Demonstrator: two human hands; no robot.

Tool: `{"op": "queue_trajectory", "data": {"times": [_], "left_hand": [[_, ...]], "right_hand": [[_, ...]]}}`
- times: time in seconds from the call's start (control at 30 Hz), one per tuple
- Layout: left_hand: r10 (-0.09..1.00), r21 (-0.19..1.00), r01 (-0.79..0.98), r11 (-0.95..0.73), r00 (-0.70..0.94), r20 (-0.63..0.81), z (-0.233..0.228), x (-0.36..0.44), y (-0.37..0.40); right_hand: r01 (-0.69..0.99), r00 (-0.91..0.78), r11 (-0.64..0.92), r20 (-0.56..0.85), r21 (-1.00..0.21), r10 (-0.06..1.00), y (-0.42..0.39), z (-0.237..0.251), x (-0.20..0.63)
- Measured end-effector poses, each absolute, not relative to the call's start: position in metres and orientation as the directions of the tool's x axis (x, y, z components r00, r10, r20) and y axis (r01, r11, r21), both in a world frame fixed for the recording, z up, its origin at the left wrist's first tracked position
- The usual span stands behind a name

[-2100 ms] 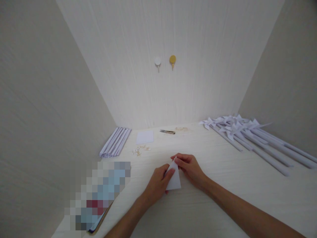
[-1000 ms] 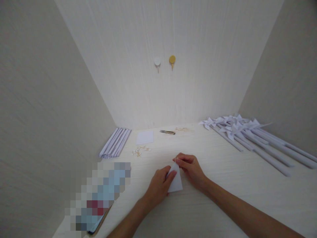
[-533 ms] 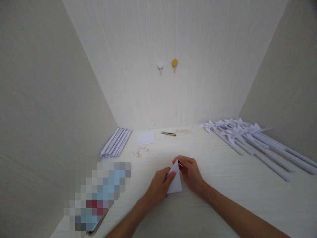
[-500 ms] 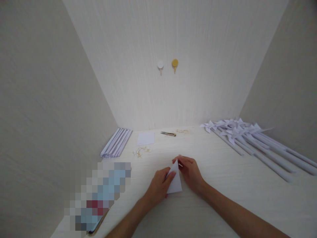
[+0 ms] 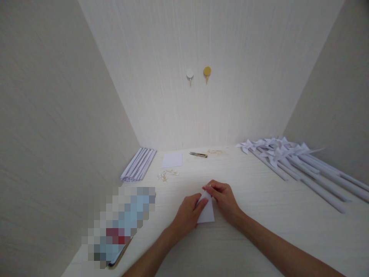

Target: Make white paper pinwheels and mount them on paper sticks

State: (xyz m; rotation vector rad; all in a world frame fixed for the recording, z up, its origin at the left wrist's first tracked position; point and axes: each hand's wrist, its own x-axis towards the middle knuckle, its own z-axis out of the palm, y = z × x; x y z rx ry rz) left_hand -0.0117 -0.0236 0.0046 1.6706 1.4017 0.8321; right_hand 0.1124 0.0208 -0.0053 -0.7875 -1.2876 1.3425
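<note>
A folded piece of white paper [image 5: 206,214] is held just above the table between my two hands. My left hand [image 5: 188,211] grips its left side, thumb lying across the front face. The fingers of my right hand [image 5: 220,194] pinch the paper's upper tip and partly cover it. Beyond the hands lie a flat stack of white paper squares [image 5: 172,160], a scatter of small pale bits [image 5: 166,174] and thread snips [image 5: 198,154].
Rolled paper sticks [image 5: 138,164] lie bundled at the left. Paper pinwheels on sticks [image 5: 276,152] are heaped at the right. A pixelated item [image 5: 127,219] rests at the front left. Two hooks, white [image 5: 190,74] and yellow [image 5: 207,72], are on the back wall.
My right fingers have closed over the paper's upper tip, which stood uncovered before. My left hand keeps its hold. The whole view has shifted slightly.
</note>
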Motion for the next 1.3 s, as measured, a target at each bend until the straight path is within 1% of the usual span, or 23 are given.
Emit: {"op": "queue_trajectory", "data": {"times": [0.07,0.17,0.2,0.27,0.3,0.4,0.5,0.63,0.73,0.83,0.93,1.07,1.2,1.3], "left_hand": [[0.982,0.903,0.425,-0.062,0.185,-0.02,0.005,-0.014,-0.022],[0.966,0.945,0.326,0.016,0.239,-0.098,0.005,-0.022,-0.014],[0.967,0.958,0.285,0.037,0.233,-0.106,0.005,-0.026,-0.01],[0.983,0.98,0.18,0.081,0.15,-0.109,0.006,-0.035,-0.002],[0.987,0.983,0.16,0.092,0.117,-0.111,0.006,-0.04,0.001],[0.999,0.995,0.092,0.041,-0.002,-0.041,0.009,-0.052,0.008],[0.992,1.0,-0.019,-0.01,-0.127,0.008,0.01,-0.058,0.009],[0.968,0.982,-0.153,-0.11,-0.24,0.071,0.005,-0.061,0.011],[0.948,0.965,-0.184,-0.187,-0.29,0.128,0.002,-0.063,0.013],[0.95,0.948,-0.24,-0.209,-0.278,0.139,0.002,-0.065,0.014],[0.961,0.914,-0.358,-0.192,-0.258,0.1,0.002,-0.066,0.013],[0.974,0.87,-0.463,-0.17,-0.215,0.076,0.003,-0.066,0.012],[0.976,0.862,-0.481,-0.157,-0.206,0.063,0.005,-0.067,0.011],[0.973,0.863,-0.473,-0.179,-0.216,0.083,0.005,-0.068,0.011]], "right_hand": [[-0.226,-0.183,0.155,0.198,-0.962,0.963,0.022,-0.006,0.113],[-0.239,-0.098,0.114,0.141,-0.964,0.985,0.026,-0.009,0.114],[-0.251,-0.07,0.099,0.12,-0.963,0.99,0.028,-0.011,0.114],[-0.276,-0.04,0.08,0.094,-0.958,0.995,0.031,-0.014,0.114],[-0.285,-0.037,0.074,0.088,-0.956,0.995,0.031,-0.015,0.114],[-0.29,-0.026,0.057,0.067,-0.955,0.997,0.031,-0.015,0.114],[-0.263,-0.023,0.056,0.064,-0.963,0.998,0.029,-0.012,0.114],[-0.139,-0.106,0.061,0.076,-0.988,0.991,0.025,-0.005,0.115],[-0.015,-0.189,0.07,0.072,-0.997,0.979,0.023,-0.002,0.114],[0.09,-0.255,0.101,0.075,-0.991,0.964,0.023,-0.001,0.113],[0.167,-0.331,0.161,0.099,-0.973,0.938,0.023,-0.002,0.112],[0.182,-0.394,0.224,0.138,-0.957,0.909,0.024,-0.003,0.112],[0.187,-0.415,0.23,0.136,-0.955,0.9,0.023,-0.003,0.112],[0.21,-0.417,0.232,0.128,-0.95,0.9,0.022,-0.002,0.111]]}}
